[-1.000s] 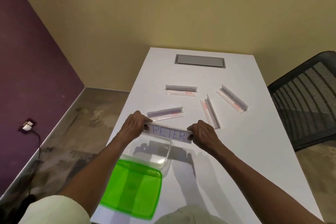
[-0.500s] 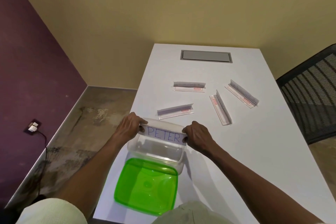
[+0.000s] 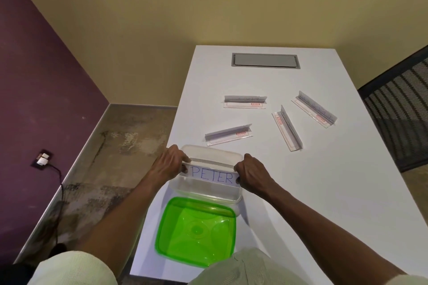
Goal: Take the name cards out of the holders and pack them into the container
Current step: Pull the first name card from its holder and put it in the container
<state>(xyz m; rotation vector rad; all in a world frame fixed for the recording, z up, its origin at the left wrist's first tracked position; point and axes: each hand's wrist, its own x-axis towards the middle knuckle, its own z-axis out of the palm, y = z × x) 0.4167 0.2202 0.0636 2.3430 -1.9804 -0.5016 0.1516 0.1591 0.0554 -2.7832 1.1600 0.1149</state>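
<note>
At lower centre of the frame, the PETER name card [image 3: 212,174] lies crosswise above the open container [image 3: 206,194], left hand [image 3: 168,164] and right hand [image 3: 251,174] fingers each pinching one end, equally near, so the drop is judged straight down.

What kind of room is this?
Probably an office meeting room: a long white table with a flush cable hatch, a mesh office chair beside it, and name-card holders laid out on top.

A white paper name card reading PETER [image 3: 212,174] sits in a clear holder over the clear plastic container [image 3: 203,194]. Four clear acrylic holders [image 3: 228,134] with cards lie scattered beyond it.
</note>
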